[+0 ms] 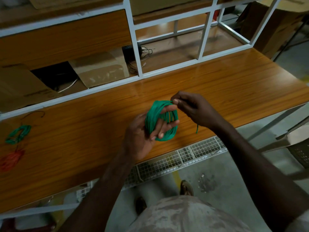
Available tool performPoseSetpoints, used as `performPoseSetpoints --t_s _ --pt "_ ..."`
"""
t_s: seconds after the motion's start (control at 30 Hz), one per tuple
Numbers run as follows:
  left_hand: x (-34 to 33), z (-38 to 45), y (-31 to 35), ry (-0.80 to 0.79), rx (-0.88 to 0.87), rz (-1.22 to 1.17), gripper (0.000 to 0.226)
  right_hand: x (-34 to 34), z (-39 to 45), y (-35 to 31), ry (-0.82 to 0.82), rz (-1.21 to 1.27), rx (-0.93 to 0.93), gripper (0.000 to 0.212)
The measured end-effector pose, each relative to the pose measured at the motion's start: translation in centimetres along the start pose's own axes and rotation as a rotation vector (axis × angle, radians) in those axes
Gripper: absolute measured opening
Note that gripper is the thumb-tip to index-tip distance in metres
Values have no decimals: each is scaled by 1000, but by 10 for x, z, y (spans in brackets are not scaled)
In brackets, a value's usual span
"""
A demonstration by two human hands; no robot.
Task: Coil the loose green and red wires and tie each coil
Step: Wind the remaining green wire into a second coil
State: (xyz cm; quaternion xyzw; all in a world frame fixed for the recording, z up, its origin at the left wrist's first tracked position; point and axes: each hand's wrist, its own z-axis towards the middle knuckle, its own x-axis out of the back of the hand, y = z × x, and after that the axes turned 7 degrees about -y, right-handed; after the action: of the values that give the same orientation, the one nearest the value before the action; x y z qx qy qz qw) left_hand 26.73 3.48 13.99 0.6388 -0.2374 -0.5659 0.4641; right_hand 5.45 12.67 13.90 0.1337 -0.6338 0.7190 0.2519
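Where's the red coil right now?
In the head view the red coil lies on the wooden bench at the far left edge, just below a smaller green coil, well away from both hands.

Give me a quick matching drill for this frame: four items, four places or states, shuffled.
Items:
1. large green coil
2. small green coil
3. red coil
4. black adapter

Places or states:
A. on the shelf behind the white frame
B. looped around the left hand's fingers
C. far left of the table, nearest its front edge
D. far left of the table, just behind the red one

Pairs: 1-B, 2-D, 3-C, 4-A
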Motion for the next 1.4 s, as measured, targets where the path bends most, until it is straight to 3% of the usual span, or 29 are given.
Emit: performPoseSetpoints --t_s 0.13,0.3,0.4,0.6,0.87,1.0,1.07,1.13,1.23,1.3,1.4 --pt "0 3 9 20 -78 -105 53 -30 -13 2 47 -17 -26 28" --pt "5 11 15 291 -105 -85 50 -65 -36 -4 -3 -237 -83 34" --pt "10 18 19 414 -138 -68 46 -86 -47 -18 -107 -410 -96 63" --pt "23 30 5 528 -121 90 44 -93 -51 -44 31 -711 36 20" --pt "19 39 -2 601 -76 329 44 -85 -42 -58 149 -691 68 22" --pt "18 33 -10 622 12 650 53 -71 -34 -56 207 -670 125 29" --pt "17 29 -13 603 56 832 56 -62 -28 -53 163 -647 155 31" --pt "18 27 -12 535 122 866 48 -53 -23 -49 89 -644 183 28" --pt "24 19 -8 233 266 795 55 -42 -20 -42 -34 -618 202 25" --pt "30 13 -6 61 330 714 50 -37 -18 -39 -101 -455 192 21" --pt "32 8 -4 -54 322 594 41 -35 -19 -35 -145 -58 131 11"
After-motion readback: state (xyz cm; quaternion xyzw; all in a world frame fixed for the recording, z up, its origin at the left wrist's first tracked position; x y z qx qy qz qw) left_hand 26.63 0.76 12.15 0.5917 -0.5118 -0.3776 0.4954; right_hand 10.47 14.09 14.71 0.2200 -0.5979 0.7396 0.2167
